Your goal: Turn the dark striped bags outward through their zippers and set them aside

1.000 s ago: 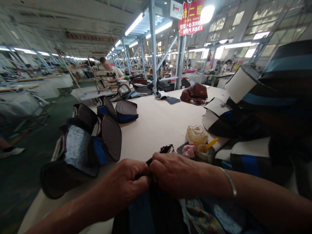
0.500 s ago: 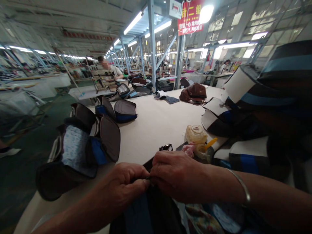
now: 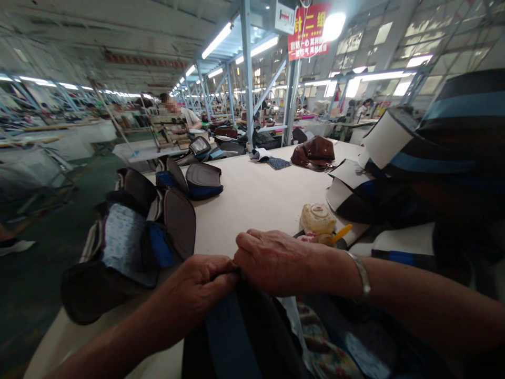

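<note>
Dark fabric with a broad blue stripe, apparently a bag piece (image 3: 232, 337), lies in front of me at the table's near edge. My left hand (image 3: 201, 287) pinches its upper edge between thumb and fingers. Right beside it, my right hand (image 3: 276, 260) is closed on the same edge, its fingertips curled out of sight. The two hands touch or nearly touch. A bracelet circles my right wrist. Beneath my right forearm show white lining and a flowered cloth (image 3: 327, 347). Just beyond that hand stands a yellowish tub (image 3: 317, 218) beside a yellow-handled tool (image 3: 342, 232).
Several dark bag pieces with blue panels (image 3: 169, 226) stand along the table's left side. A tall stack of striped pieces (image 3: 453, 137) rises at right. Farther back on the white table (image 3: 252, 210) sit a brown leather bag (image 3: 313, 152) and cloth scraps (image 3: 279, 163). A person (image 3: 177, 113) works behind.
Both hands have risen slightly with the fabric's edge, and more of the blue stripe shows. My right hand now covers the dark item and part of the pink lump behind it.
</note>
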Demonstrator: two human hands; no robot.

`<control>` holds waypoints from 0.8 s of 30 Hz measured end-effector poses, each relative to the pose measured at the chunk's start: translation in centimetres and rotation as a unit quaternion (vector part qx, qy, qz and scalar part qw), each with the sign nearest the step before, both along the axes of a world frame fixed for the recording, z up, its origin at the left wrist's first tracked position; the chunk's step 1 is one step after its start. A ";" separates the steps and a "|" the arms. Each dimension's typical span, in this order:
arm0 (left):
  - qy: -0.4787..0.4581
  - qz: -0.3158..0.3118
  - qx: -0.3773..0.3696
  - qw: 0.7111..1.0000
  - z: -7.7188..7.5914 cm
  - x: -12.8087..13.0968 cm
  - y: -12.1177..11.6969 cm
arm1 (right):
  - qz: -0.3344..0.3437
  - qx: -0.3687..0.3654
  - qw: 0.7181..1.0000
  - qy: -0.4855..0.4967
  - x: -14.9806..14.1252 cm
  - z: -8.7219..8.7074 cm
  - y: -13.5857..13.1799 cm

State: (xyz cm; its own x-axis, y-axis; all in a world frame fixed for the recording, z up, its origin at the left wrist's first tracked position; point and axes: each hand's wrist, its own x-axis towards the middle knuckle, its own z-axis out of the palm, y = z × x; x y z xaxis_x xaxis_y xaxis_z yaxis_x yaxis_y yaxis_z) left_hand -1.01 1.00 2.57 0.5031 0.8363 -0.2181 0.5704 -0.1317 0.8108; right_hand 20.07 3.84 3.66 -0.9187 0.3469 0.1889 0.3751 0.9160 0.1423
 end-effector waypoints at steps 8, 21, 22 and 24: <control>-0.024 -0.019 -0.064 0.997 0.3 -0.4 -0.8 | 0.001 -0.364 0.890 0.274 1.3 -1.8 2.3; 0.006 -0.031 -0.027 0.999 -0.1 -0.6 -1.1 | 0.078 -0.303 0.935 0.165 0.7 -2.9 1.4; 0.003 -0.028 -0.032 0.999 -0.2 -0.7 -1.1 | 0.068 -0.316 0.931 0.168 0.6 -3.1 1.4; -0.005 -0.019 -0.048 0.999 -0.3 -0.9 -1.0 | 0.032 -0.404 0.890 0.211 0.3 -3.7 1.5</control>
